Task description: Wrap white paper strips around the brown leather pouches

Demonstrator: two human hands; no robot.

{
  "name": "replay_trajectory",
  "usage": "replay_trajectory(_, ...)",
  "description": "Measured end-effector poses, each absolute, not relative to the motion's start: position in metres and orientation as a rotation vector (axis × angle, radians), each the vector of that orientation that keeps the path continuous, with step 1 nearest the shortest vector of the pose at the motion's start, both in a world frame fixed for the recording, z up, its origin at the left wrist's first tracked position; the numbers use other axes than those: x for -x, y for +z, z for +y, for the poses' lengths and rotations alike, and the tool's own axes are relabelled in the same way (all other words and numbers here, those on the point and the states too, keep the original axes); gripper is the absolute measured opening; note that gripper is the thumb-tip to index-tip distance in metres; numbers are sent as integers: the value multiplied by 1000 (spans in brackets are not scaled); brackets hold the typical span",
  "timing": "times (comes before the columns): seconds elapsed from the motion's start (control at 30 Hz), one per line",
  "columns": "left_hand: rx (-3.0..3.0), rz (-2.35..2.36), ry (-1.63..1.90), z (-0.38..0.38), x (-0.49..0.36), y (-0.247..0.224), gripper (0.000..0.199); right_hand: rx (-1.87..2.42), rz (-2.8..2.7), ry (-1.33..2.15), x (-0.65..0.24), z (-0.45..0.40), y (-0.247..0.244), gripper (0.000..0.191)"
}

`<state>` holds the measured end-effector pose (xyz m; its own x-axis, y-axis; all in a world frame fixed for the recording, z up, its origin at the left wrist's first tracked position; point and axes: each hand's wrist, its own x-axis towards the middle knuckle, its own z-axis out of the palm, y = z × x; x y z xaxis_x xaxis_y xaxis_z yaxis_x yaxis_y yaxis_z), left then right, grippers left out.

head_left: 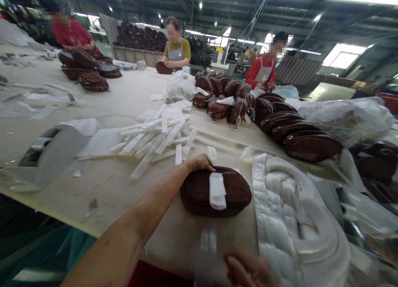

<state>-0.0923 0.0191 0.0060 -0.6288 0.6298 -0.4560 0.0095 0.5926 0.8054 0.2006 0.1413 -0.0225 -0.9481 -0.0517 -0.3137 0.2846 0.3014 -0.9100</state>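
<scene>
A dark brown oval bag [192,191] lies on the table in front of me, with a folded white strip [217,193] over its middle. My left hand [201,163] grips the bag's far left edge, its thumb beside the top of that strip. Low in the view, my right hand [248,268] is smeared by motion, closer to me than the bag and apart from it. Left of that hand is a blurred, see-through strip [209,242]; whether the hand touches it cannot be made out.
Loose white strips [164,133] are heaped beyond my left arm. A grey tape dispenser [52,154] stands left. White padded wrapping [276,212] lies right of the bag. Brown bags [311,146] line the far right, near a plastic bundle [345,117]. Three co-workers [177,50] stand across the table.
</scene>
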Motion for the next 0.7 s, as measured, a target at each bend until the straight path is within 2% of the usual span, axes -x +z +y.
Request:
replay_trajectory(0.1,-551,2034,1034,17,93,0,22,-400,3007,-1515,-149,180,11,31)
replay_trajectory(0.17,-574,2020,1039,16,93,0,18,-363,3218,-1403,-95,194,26,31)
replay_trajectory(0.3,-614,2017,1053,17,95,3,15,-273,2920,-1474,9,188,24,33)
replay_trajectory(0.4,-613,2053,1065,14,96,2,14,-180,2708,-1546,49,176,6,30)
replay_trajectory(0.57,-587,2063,1058,10,96,-4,16,-93,2565,-1746,55,172,-9,36)
replay_trajectory(0.7,-600,2091,1074,12,100,-9,18,-76,2589,-1855,41,174,-2,33)
